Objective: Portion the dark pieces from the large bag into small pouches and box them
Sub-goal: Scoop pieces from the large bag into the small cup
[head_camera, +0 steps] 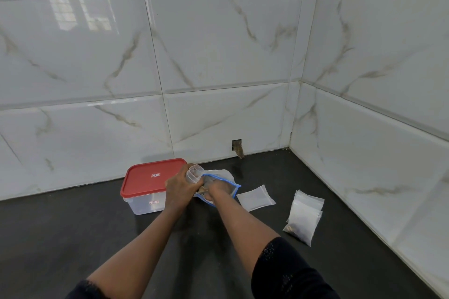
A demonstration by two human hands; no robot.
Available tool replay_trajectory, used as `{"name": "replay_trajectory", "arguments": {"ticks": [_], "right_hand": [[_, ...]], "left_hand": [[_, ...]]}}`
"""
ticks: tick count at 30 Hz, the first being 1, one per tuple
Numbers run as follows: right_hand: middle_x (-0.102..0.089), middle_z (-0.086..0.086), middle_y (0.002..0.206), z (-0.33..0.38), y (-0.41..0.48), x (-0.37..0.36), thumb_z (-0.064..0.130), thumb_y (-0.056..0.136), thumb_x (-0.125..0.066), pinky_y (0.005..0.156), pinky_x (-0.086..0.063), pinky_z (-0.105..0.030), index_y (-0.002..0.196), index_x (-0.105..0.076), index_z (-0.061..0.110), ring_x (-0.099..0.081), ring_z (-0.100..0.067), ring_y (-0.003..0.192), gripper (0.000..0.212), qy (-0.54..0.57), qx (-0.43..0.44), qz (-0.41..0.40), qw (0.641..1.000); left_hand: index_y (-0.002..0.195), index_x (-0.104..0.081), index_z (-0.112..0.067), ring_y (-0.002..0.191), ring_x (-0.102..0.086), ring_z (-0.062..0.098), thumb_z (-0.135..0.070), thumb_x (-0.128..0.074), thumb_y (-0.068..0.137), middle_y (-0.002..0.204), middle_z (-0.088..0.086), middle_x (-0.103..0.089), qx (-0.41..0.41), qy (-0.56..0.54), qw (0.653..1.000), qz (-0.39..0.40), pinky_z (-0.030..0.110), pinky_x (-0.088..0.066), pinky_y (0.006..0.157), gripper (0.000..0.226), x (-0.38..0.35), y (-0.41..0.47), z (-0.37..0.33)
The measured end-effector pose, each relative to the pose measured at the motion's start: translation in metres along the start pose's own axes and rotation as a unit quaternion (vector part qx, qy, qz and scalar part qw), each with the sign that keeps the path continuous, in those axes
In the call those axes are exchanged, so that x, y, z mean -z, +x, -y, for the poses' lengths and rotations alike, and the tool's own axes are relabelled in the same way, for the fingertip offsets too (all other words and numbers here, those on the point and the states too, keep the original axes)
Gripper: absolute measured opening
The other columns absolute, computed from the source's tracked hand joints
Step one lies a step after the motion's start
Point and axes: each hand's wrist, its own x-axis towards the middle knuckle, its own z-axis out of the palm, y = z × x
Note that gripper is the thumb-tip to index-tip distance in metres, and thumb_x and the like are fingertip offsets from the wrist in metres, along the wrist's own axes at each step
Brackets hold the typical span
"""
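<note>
Dark countertop [73,238] under white marble-look tiles, and that was your whole stage from the head view. Your left hand [179,187] was clamped round a small pouch [193,173], mouth up, just right of the red-lidded box [150,177]. Your right hand [218,189] was pushed into the large bag [233,188], which lay right of the box against both hands. Its fingers were buried, so I couldn't tell whether they pinched pieces or hung loose. One flat pouch [255,198] lay further right of the box, and a stack of pouches [303,218] further again, dark bits showing in the lowest.

Risks, as I judged them:
- **Scatter:** that pouch mouth looked narrow and floppy, so a pinch carried across could scatter. Dark pieces would vanish on that dark top.
- **Spill:** the bag lay open on its side, and one tug of your wrist could spill it.
- **Boxing blocked:** the box lid was on, so nothing could go in yet.
</note>
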Motion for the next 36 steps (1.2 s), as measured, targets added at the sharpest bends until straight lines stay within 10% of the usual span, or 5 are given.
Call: {"name": "replay_trajectory", "arguments": {"ticks": [12,25,36], "right_hand": [[-0.053,-0.015,0.131,0.014,-0.017,0.031,0.005,0.094,-0.050,0.093,-0.051,-0.029,0.128,-0.050,0.001,-0.058,-0.027,0.115,0.035,-0.268,0.093,-0.080,0.956],[-0.061,-0.018,0.096,0.062,-0.037,0.113,-0.001,0.091,-0.046,0.036,-0.043,-0.021,0.105,-0.065,-0.007,-0.054,-0.018,0.051,0.025,-0.253,0.080,-0.097,0.959],[-0.058,-0.007,0.062,0.087,-0.075,0.112,0.000,0.090,-0.044,0.055,-0.048,-0.022,0.089,-0.070,0.003,-0.052,-0.014,0.051,0.026,-0.303,0.216,-0.022,0.928]], "left_hand": [[0.117,-0.052,-0.026,0.101,-0.058,0.023,-0.038,-0.065,0.080,0.105,-0.001,-0.065,0.044,0.055,0.997,0.021,0.042,-0.037,0.093,0.042,-0.013,-0.016,-0.020],[0.126,-0.047,-0.018,0.111,-0.053,0.024,-0.032,-0.070,0.080,0.118,0.005,-0.060,0.085,0.027,0.996,0.029,0.045,-0.033,0.098,0.053,-0.023,-0.033,-0.033],[0.126,-0.047,-0.018,0.114,-0.051,0.023,-0.030,-0.075,0.075,0.124,0.005,-0.056,0.094,0.016,0.995,0.031,0.046,-0.034,0.099,0.060,-0.030,-0.039,-0.029]]}}
